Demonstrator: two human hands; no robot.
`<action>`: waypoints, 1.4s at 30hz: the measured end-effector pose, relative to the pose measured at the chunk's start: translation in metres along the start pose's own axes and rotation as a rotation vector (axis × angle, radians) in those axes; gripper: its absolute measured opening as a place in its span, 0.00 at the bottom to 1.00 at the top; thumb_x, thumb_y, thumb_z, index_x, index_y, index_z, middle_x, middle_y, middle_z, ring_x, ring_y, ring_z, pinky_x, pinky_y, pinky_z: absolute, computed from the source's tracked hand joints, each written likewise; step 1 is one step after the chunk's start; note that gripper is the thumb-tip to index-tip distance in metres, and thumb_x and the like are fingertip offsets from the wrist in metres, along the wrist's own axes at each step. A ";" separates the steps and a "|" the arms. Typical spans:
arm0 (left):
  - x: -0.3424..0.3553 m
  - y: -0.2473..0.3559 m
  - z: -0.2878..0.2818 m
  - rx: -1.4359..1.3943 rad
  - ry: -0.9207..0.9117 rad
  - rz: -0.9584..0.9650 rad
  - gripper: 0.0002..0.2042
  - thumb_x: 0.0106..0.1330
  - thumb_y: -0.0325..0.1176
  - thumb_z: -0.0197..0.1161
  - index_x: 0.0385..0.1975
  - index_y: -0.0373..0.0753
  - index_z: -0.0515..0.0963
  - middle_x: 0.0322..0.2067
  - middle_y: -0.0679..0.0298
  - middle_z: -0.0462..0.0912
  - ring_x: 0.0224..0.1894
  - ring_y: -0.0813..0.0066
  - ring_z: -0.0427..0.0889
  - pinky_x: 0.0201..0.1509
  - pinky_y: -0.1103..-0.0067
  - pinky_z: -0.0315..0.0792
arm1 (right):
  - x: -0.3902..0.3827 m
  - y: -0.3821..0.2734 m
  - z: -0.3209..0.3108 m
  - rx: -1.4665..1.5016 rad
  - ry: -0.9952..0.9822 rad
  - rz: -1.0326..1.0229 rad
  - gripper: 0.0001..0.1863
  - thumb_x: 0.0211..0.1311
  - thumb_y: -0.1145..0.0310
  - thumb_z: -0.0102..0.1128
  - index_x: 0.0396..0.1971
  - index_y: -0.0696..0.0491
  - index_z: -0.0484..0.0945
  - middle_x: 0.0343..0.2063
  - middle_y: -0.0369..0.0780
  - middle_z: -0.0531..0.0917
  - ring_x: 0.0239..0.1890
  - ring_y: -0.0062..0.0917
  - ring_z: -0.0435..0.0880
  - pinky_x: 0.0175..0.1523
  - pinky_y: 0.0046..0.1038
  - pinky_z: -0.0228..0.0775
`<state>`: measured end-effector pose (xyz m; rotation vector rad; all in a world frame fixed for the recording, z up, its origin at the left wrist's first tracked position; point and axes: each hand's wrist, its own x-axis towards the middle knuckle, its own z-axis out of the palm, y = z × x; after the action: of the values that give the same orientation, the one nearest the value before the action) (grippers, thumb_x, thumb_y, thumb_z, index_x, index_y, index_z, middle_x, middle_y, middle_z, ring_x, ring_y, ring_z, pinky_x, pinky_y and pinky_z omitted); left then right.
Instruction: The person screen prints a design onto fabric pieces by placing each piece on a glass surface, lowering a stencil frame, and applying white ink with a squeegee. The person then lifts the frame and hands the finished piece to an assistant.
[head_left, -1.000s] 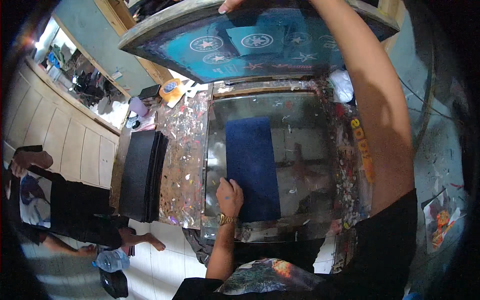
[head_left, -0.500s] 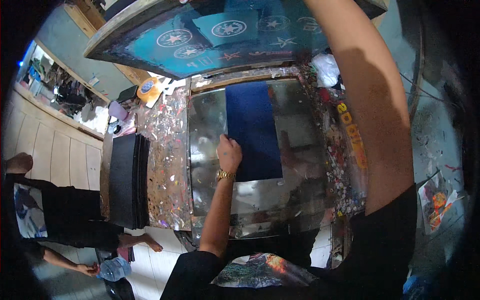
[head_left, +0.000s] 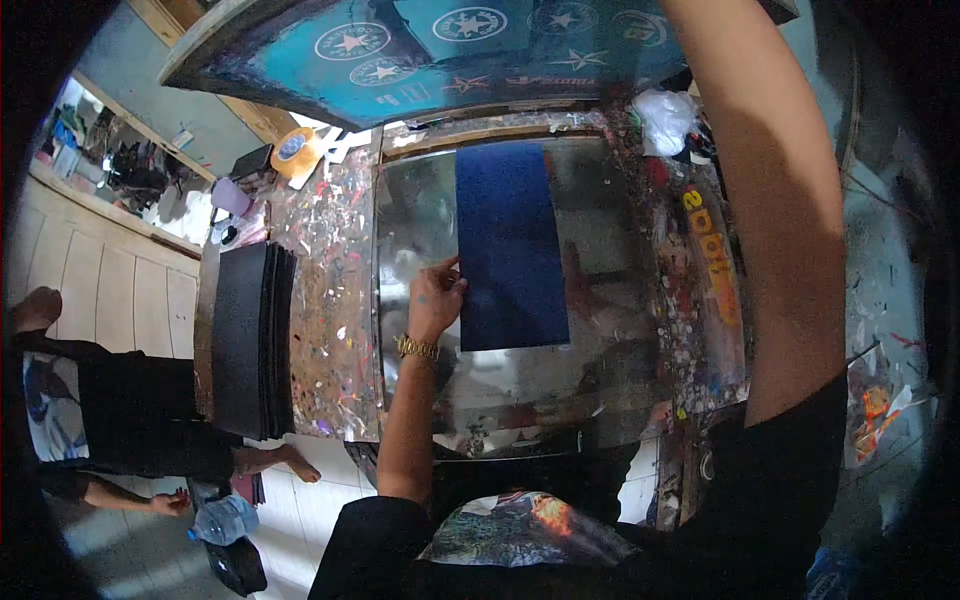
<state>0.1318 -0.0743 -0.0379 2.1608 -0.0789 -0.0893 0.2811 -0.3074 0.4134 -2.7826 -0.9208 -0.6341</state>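
One dark-blue sheet (head_left: 512, 250) lies flat on the glass panel (head_left: 610, 370), lengthwise away from the person, near end short of the panel's near edge, far end up by the wooden strip at the back. L hand (head_left: 436, 298) is at the sheet's L edge, about halfway along, fingers bent and close together, index tip and thumb right at the edge; can't tell if they pinch it or just rest against it. Gold watch (head_left: 416, 347) on that wrist. R arm (head_left: 775, 200) goes up past the R side of the table & out the top of view, so R hand is out of frame; can't tell its state.

Screen (head_left: 470, 60) w/ teal mesh, stars & round emblems is tilted up beyond the glass, partly behind R arm. Worktable (head_left: 330, 290) is paint-spotted; on its L side, a stack of black sheets (head_left: 240, 340), and farther back a purple cup (head_left: 231, 197) + an orange tape roll (head_left: 293, 146). Whitish plastic bag (head_left: 667, 122) at far R, near the screen's lower edge.

Far L: another person in black, bare foot (head_left: 296, 465) near the table; their hand (head_left: 170, 502) is beside a clear bottle (head_left: 225, 518), prob. not touching, but it's dim & bent by the lens there.
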 end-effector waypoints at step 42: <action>-0.015 -0.010 0.003 -0.061 0.100 0.086 0.19 0.62 0.23 0.68 0.55 0.36 0.84 0.31 0.56 0.89 0.32 0.67 0.88 0.41 0.73 0.80 | -0.009 -0.007 -0.005 0.078 -0.045 0.005 0.56 0.33 0.28 0.78 0.54 0.63 0.83 0.52 0.55 0.85 0.54 0.43 0.85 0.63 0.35 0.73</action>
<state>0.1169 -0.0701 -0.0470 2.0941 -0.1100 0.0656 0.2682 -0.3080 0.4140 -2.7401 -0.9255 -0.5255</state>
